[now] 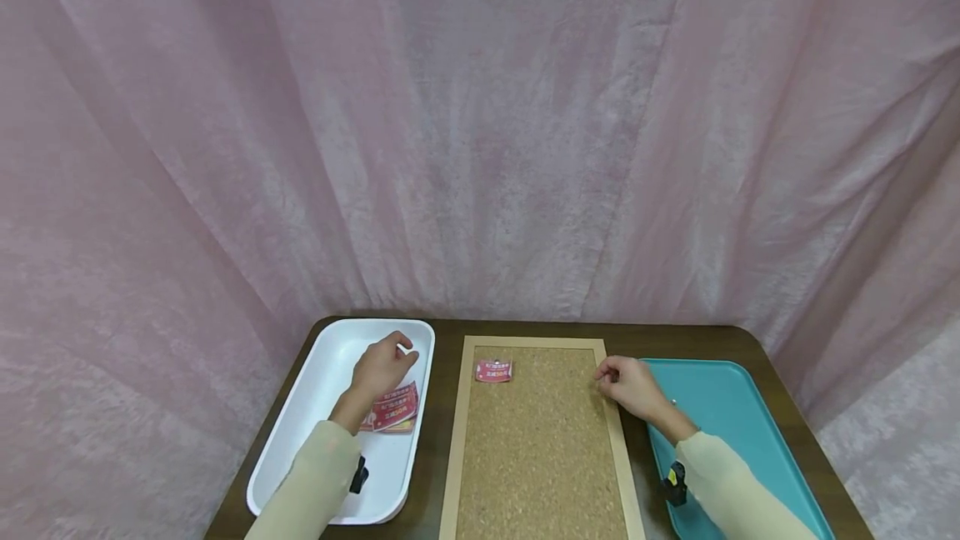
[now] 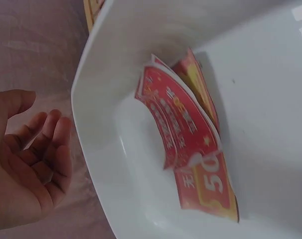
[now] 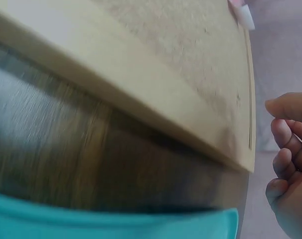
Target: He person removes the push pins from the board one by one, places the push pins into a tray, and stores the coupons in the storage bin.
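My left hand (image 1: 381,369) is over the white tray (image 1: 330,373), its fingers loosely bent with nothing between them. Below it in the tray lie several red printed coupons (image 1: 395,408); the left wrist view shows these coupons (image 2: 178,117) overlapping and slightly curved. A wood-framed cork board (image 1: 543,440) lies in the middle, with one red coupon (image 1: 493,371) at its upper left. Near the board's upper right edge is my right hand (image 1: 632,386). In the right wrist view that hand (image 3: 293,159) has bent fingers, with thumb and forefinger apart and nothing visible between them.
A teal tray (image 1: 731,402) stands right of the board, partly under the right forearm, with a tiny light object (image 1: 673,402) in it. Everything rests on a dark wooden table (image 1: 667,338). A pink curtain (image 1: 480,148) hangs behind.
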`<state>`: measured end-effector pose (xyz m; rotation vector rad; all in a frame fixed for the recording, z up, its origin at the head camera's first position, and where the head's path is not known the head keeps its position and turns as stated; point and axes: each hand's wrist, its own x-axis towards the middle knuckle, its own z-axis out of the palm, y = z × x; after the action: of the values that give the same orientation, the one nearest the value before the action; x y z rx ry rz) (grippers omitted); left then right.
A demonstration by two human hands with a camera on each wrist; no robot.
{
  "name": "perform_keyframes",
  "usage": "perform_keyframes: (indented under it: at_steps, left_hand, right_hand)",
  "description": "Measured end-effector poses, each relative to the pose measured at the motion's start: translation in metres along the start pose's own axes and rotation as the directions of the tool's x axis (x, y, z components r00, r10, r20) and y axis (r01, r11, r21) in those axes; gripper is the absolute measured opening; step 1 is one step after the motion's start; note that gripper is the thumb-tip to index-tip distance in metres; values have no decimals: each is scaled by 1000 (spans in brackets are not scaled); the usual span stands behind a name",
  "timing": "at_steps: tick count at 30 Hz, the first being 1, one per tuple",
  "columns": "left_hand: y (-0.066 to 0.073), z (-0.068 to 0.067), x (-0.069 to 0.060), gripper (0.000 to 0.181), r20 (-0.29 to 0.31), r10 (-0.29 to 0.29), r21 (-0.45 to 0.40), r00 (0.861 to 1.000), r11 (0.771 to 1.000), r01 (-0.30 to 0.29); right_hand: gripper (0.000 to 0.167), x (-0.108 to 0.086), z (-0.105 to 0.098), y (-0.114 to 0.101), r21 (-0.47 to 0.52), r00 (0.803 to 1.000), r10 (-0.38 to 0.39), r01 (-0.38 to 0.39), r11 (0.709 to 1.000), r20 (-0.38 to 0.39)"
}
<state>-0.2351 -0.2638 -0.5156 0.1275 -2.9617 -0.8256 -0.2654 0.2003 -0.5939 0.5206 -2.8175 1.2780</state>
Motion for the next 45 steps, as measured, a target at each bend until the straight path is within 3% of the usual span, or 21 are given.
perform_keyframes:
  at_steps: [6,19,33,45]
  left_hand:
    - [17,4,3,22,-13,13,-8,1000,1000,-13]
    - [48,13,11,23,33,72,-41,997,997,-71]
    - [52,32,13,17,59,108,-64,992,992,-105]
    - [51,40,16,16,106,154,-60,982,987,-149]
  right_hand:
    - [6,9,8,-12,23,999,-47,47,999,23]
    - [11,17,27,-25,88,998,-16,10,996,62]
    - [8,31,44,-45,163,997,-41,31,986,59]
    - [3,41,47,-50,107,996,-81,75,991,45]
